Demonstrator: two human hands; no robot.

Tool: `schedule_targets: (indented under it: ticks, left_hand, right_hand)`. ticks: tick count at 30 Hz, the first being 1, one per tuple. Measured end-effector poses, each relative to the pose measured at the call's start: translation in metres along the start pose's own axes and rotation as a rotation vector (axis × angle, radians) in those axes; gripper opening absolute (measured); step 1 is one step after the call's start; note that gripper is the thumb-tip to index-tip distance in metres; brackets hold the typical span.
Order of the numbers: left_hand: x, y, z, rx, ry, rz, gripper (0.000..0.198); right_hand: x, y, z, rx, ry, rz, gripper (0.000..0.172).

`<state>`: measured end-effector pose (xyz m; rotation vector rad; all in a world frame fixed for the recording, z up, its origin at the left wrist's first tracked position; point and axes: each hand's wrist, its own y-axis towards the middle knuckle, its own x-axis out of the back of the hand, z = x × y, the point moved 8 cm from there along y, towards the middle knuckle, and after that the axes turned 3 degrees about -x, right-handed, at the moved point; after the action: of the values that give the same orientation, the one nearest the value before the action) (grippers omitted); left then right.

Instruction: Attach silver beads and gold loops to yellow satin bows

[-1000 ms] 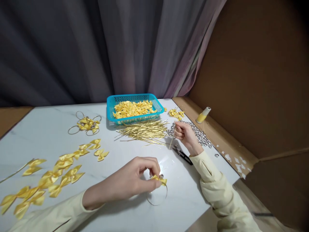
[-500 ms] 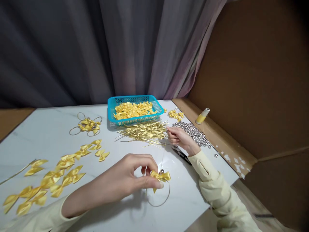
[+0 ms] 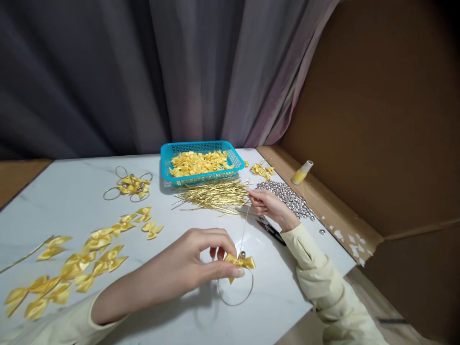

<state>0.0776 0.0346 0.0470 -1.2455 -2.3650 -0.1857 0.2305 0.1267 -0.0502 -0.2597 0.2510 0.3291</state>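
My left hand (image 3: 212, 256) pinches a yellow satin bow (image 3: 247, 262) between thumb and fingers. A small silver bell (image 3: 242, 255) sits at the bow's middle, and a thin gold cord loop (image 3: 235, 305) hangs below it. From the bow a fine thread (image 3: 245, 227) runs up, nearly straight, to my right hand (image 3: 266, 203). The fingers of that hand are closed on the thread, beside a pile of cut gold cords (image 3: 215, 195). Fingertips partly hide the bow's left side.
A blue basket (image 3: 201, 180) of yellow bows stands at the back. Silver bells (image 3: 287, 197) lie heaped at right, near black thread snips (image 3: 271, 231) and a thread cone (image 3: 302, 172). Loose bows (image 3: 77, 263) and a looped cluster (image 3: 132, 186) lie at left.
Almost nothing differs. The bow and my left fingers have shifted very slightly right; my right hand keeps its place with the thread.
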Motion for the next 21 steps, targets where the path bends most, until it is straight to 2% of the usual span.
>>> schedule_targets:
  ticks: [4,13,21]
  left_hand:
    - [-0.001,0.001,-0.001,-0.008,-0.046,0.032,0.016]
    - [-0.003,0.002,0.015,0.193,-0.229,0.056,0.024]
    - [-0.004,0.002,0.019,0.239,-0.293,0.043,0.019]
  right_hand:
    - [0.001,0.000,0.001,0.004,-0.008,-0.025,0.036]
    - [0.007,-0.005,0.017,0.146,0.062,-0.103,0.025]
    - [0.014,-0.008,0.023,0.206,0.110,-0.112,0.022]
